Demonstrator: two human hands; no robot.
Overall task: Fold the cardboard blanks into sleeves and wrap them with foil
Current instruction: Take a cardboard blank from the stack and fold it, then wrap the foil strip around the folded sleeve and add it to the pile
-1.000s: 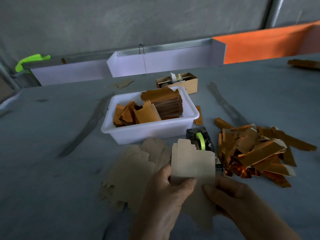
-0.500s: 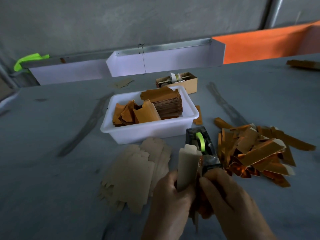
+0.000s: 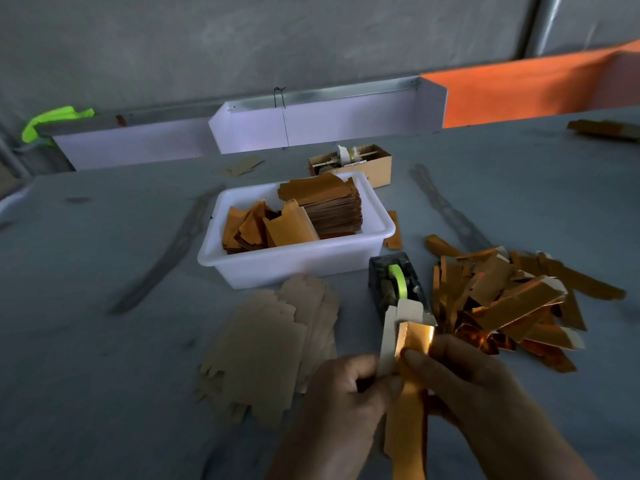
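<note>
Big grey table (image 3: 104,341) in front of me, white tub (image 3: 294,261) of orange foil pieces past the flat cardboard blanks (image 3: 270,344), heap of finished sleeves (image 3: 512,299) on the right. My left hand (image 3: 346,393) pinches the folded cardboard sleeve (image 3: 389,341), held upright just in front of the tape dispenser (image 3: 394,282). My right hand (image 3: 464,379) has fingers curled around the foil strip (image 3: 414,339), pressing it against the sleeve.
</note>
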